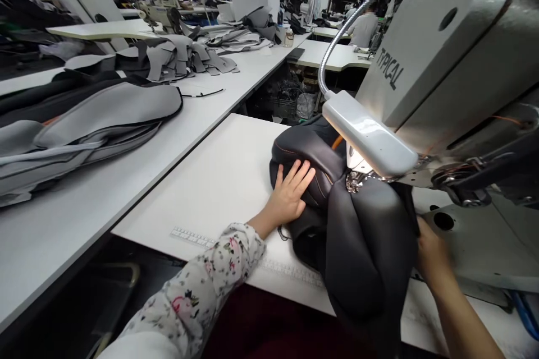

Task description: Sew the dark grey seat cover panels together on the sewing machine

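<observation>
The left hand (290, 192), reaching out of a white floral-printed sleeve (191, 291), lies flat with its fingers slightly spread, pressing down on a dark grey padded leatherette seat cover with orange stitching (362, 247) and gripping nothing; the right hand (430, 252) is held against the cover's far side, where its fingers are hidden, so any grip cannot be told. The cover is bunched on a white work table (202, 179), with its upper part lying at the steel presser foot (354, 182) of a large grey sewing machine marked TYPICAL (421, 56), below a white gooseneck lamp (366, 133). Puckering or a wandering seam could be caused if the heavy overhanging bulk drags on the material or uneven pressure is applied by the 2 hands, and a finger could be injured if slid too near the needle. Farther off, grey foam-backed panels (84, 129) are piled on a long white table (126, 190), and a co-worker (362, 30) is seated beyond
</observation>
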Demonstrator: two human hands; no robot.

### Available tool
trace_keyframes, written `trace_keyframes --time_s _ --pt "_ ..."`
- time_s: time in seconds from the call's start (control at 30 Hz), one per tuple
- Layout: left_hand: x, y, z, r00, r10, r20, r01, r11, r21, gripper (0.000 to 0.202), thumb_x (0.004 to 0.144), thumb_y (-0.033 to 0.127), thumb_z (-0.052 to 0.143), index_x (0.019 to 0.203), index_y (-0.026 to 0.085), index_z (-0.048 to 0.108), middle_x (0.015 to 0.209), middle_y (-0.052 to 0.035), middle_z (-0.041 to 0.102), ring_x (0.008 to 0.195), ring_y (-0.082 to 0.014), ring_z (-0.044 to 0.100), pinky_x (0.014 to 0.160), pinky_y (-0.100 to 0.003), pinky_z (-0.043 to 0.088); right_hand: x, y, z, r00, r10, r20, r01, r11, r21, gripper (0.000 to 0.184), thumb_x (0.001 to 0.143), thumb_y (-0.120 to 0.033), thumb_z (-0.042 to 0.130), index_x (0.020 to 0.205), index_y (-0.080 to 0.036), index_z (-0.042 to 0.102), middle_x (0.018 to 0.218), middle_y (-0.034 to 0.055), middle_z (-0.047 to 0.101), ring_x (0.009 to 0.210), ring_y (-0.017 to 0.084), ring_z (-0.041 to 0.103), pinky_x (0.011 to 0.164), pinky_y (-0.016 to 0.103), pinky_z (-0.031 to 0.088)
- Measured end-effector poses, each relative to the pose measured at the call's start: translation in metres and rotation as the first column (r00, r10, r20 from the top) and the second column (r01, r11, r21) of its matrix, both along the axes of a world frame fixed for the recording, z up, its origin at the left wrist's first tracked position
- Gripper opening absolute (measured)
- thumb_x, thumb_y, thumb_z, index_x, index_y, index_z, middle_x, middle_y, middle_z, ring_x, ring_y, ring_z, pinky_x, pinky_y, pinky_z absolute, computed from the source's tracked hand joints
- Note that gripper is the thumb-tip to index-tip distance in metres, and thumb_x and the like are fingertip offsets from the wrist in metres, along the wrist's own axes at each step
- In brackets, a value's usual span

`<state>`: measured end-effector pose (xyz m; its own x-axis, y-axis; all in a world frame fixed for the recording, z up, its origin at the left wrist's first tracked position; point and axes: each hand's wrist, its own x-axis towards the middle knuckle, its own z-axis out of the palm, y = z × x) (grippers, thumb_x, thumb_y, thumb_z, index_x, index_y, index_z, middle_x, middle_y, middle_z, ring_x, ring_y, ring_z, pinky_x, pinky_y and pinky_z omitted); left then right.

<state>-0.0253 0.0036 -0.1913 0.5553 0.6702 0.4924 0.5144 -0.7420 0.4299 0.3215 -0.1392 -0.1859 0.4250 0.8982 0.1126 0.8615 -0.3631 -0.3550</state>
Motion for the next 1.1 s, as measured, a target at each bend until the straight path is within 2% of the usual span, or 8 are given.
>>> trace_keyframes --time_s 0.17,0.27,0.33,0.43,0.53,0.6,0.67,1.1 --pt "0.002 0.043 0.016 0.993 -0.070 0.094 0.079 0.992 -0.095 0.087 0.074 0.004 0.043 0.160 0.015 0.039 0.167 -0.0143 0.038 0.154 -0.0290 0.041 0.125 -0.053 0.041 0.004 -0.053 -0.014 0.999 -0.026 0.023 0.027 0.999 -0.039 0.044 0.091 -0.056 0.042 0.087 -0.019 0.065 0.054 0.0090 0.063 0.047 0.031 0.064 0.044 0.039 0.046" --pt "0.003 0.026 0.045 0.973 -0.037 0.230 0.059 0.994 -0.091 0.076 0.082 0.006 0.038 0.158 0.011 0.040 0.161 -0.0168 0.047 0.149 -0.0247 0.049 0.124 -0.047 0.043 0.000 -0.053 0.017 0.997 0.022 0.072 -0.018 0.999 -0.050 0.048 0.089 -0.067 0.054 0.081 -0.022 0.066 0.061 0.0086 0.067 0.049 0.032 0.064 0.044 0.041 0.047" --pt "-0.003 -0.001 0.072 0.941 -0.127 0.312 0.155 0.986 -0.066 0.072 0.085 0.005 0.037 0.156 0.017 0.044 0.158 -0.0114 0.053 0.148 -0.0213 0.050 0.125 -0.044 0.042 -0.017 -0.049 0.054 0.983 0.080 0.165 -0.100 0.988 0.120 0.051 0.091 -0.067 0.055 0.104 -0.020 0.071 0.085 0.0110 0.075 0.061 0.032 0.069 0.055 0.046 0.055" --pt "-0.015 -0.040 0.110 0.833 -0.486 0.264 0.515 0.855 -0.055 0.061 0.088 0.002 0.040 0.141 0.022 0.061 0.144 -0.0039 0.067 0.143 -0.0182 0.056 0.130 -0.045 0.035 -0.059 -0.041 0.112 0.925 0.318 0.208 -0.378 0.827 0.416 0.044 0.097 -0.038 0.058 0.139 -0.024 0.061 0.132 0.0123 0.069 0.097 0.031 0.074 0.090 0.051 0.059" --pt "-0.020 -0.062 0.126 0.775 -0.630 -0.043 0.628 0.776 -0.061 0.050 0.091 0.004 0.050 0.137 0.016 0.063 0.145 -0.0087 0.066 0.141 -0.0190 0.058 0.132 -0.044 0.032 -0.095 -0.029 0.145 0.650 0.736 0.187 -0.742 0.563 0.364 0.055 0.092 -0.011 0.053 0.145 -0.021 0.053 0.149 0.0111 0.060 0.141 0.027 0.055 0.119 0.044 0.045" --pt "-0.019 -0.067 0.126 0.768 -0.604 -0.214 0.616 0.787 -0.013 0.048 0.092 0.010 0.056 0.140 0.011 0.061 0.148 -0.0120 0.063 0.143 -0.0224 0.055 0.132 -0.045 0.032 -0.101 -0.020 0.148 0.484 0.839 0.250 -0.872 0.437 0.221 0.057 0.086 -0.004 0.048 0.140 -0.020 0.056 0.140 0.0082 0.067 0.136 0.021 0.059 0.126 0.042 0.036" --pt "-0.016 -0.065 0.121 0.777 -0.554 -0.298 0.592 0.805 0.046 0.046 0.096 0.014 0.055 0.142 0.010 0.059 0.149 -0.0117 0.062 0.145 -0.0252 0.053 0.131 -0.047 0.033 -0.096 -0.013 0.143 0.418 0.853 0.312 -0.908 0.397 0.133 0.054 0.085 -0.002 0.045 0.133 -0.021 0.060 0.131 0.0057 0.072 0.127 0.018 0.065 0.125 0.042 0.038" --pt "-0.014 -0.036 0.122 0.791 -0.543 -0.281 0.600 0.776 0.192 0.037 0.089 0.012 0.060 0.124 0.017 0.070 0.137 -0.0049 0.071 0.129 -0.0257 0.064 0.119 -0.049 0.027 -0.091 -0.004 0.119 0.400 0.724 0.562 -0.901 0.424 0.096 0.044 0.090 0.002 0.046 0.127 -0.011 0.067 0.137 0.0124 0.070 0.127 0.029 0.067 0.107 0.047 0.059"
